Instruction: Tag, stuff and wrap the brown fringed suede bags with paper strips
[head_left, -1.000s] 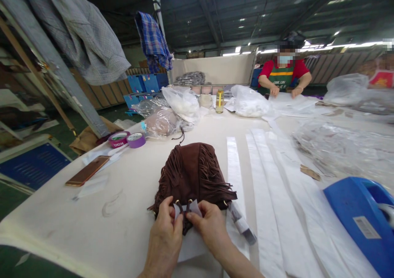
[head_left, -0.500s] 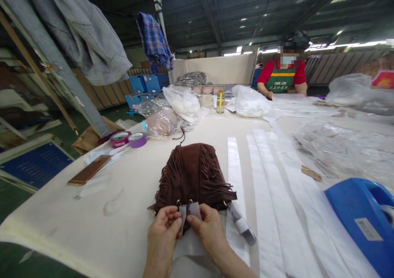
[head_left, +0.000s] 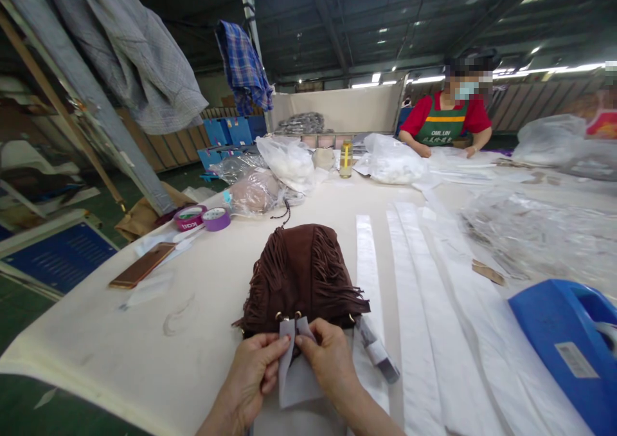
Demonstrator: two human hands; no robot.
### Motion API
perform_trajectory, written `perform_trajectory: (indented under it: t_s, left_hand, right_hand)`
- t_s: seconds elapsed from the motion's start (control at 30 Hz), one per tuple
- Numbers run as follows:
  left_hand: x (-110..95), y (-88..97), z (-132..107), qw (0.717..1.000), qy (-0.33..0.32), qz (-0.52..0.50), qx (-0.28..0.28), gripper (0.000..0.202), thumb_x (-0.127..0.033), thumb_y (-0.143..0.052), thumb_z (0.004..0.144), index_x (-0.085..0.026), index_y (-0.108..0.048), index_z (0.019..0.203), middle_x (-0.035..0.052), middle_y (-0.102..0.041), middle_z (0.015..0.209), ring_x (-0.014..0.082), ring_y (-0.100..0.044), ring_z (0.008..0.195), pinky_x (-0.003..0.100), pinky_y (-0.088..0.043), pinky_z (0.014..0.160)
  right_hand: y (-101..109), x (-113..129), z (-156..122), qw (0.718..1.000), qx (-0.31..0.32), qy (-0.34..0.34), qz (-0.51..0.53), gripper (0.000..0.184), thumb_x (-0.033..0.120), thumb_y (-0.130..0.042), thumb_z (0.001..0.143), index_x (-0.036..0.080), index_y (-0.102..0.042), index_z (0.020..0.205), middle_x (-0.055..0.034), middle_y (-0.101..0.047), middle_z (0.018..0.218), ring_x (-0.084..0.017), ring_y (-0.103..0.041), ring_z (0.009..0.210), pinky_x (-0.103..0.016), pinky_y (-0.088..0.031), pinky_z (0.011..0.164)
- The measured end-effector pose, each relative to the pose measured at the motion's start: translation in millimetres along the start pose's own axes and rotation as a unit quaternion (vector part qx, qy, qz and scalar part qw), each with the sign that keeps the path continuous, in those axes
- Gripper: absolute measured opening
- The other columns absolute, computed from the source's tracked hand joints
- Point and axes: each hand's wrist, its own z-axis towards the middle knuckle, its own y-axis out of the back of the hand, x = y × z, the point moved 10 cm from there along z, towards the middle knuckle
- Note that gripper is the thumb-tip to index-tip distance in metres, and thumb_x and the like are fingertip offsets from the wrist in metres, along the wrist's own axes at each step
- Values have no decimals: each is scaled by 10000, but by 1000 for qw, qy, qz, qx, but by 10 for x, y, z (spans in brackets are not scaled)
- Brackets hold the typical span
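Note:
A brown fringed bag (head_left: pixel 296 269) lies on the table in front of me, with brass-coloured rings along its near edge. Just below those rings, a thin greyish-white sheet (head_left: pixel 301 384) hangs between my hands, its upper edge split into two flaps. My left hand (head_left: pixel 255 372) pinches the left flap between thumb and forefinger. On the other side, my right hand (head_left: pixel 330 355) is closed on the right flap, thumb on top. Part of the bag's rim is hidden behind the sheet and my fingers. A wrapped grey strip (head_left: pixel 378 352) hangs off the bag's right corner.
Long white strips (head_left: pixel 414 281) run along the table on the right, beside a blue tape dispenser (head_left: pixel 554 346). A phone (head_left: pixel 143 265) and tape rolls (head_left: pixel 216 218) lie left. Plastic bags (head_left: pixel 289 166) and a bottle (head_left: pixel 346 159) stand farther back; a co-worker (head_left: pixel 446 124) works across the table.
My left hand has shifted slightly down and left, and the left flap now stands more upright. More of the sheet shows below my fingers. The co-worker's head and hands have moved.

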Motion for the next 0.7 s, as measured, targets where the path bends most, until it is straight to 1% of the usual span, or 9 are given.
perform_trajectory:
  t_s: [0.03,0.1,0.2,0.3,0.37,0.47,0.53,0.6,0.7]
  left_hand:
    - [15,-13,13,1000,0,0,-3,441,-435,-744,378,-111,-562,617,-88,-359,354,22,-221,307,169,-135,328]
    - [41,-22,31,1000,-12,-4,-17,424,-429,-734,404,-112,-571,632,-43,-463,422,56,-353,361,181,-248,371]
    - [38,-9,25,997,-55,4,-47,392,-437,-714,468,-128,-584,669,5,-586,587,119,-497,539,225,-376,518]
    - [-79,-9,-21,982,-142,97,-79,366,-493,-619,610,-140,-596,703,19,-608,652,169,-526,638,256,-386,579]
    - [-144,-23,-55,966,-188,149,-99,367,-509,-534,682,-146,-583,702,22,-594,650,191,-531,660,272,-388,587]
    - [-120,-43,-47,960,-188,176,-111,360,-500,-481,710,-150,-559,687,27,-571,628,196,-525,630,281,-386,568]
    - [-116,-52,-39,956,-185,194,-117,331,-475,-461,718,-157,-545,680,25,-561,621,189,-517,614,278,-378,559]
    - [-133,-50,-36,952,-189,206,-127,300,-456,-451,706,-169,-524,656,16,-544,599,182,-502,585,276,-364,541]
    - [-152,-47,-24,950,-195,207,-128,298,-471,-449,676,-180,-504,639,17,-536,588,185,-493,574,283,-359,536]
  right_hand:
    - [4,17,-8,999,-5,3,-33,109,202,-552,638,167,-525,538,33,-480,529,-121,-421,557,-233,-301,544]
    - [7,48,-31,996,-13,8,-85,111,191,-537,661,166,-534,552,13,-518,553,-136,-458,581,-242,-313,561]
    - [-19,87,-73,995,-6,18,-95,120,196,-505,692,150,-588,618,-27,-578,608,-162,-503,616,-260,-339,588]
    - [-56,115,-115,997,16,42,-61,188,216,-484,696,128,-648,717,-54,-614,658,-181,-525,641,-279,-365,615]
    - [-67,74,-139,999,33,43,-2,215,241,-515,666,127,-671,758,-55,-624,692,-188,-532,664,-281,-381,625]
    - [-121,-57,-179,988,76,14,136,267,317,-527,695,144,-687,822,-55,-633,763,-204,-554,737,-285,-413,651]
    - [-137,-65,-215,977,94,23,192,286,341,-497,750,167,-687,875,-61,-631,864,-216,-557,850,-301,-423,735]
    - [-115,-3,-256,976,93,59,189,269,314,-484,772,191,-685,900,-60,-609,938,-212,-536,931,-311,-407,812]
    - [-107,107,-322,980,91,108,141,266,242,-469,759,215,-673,927,-43,-571,910,-191,-529,897,-296,-421,785]
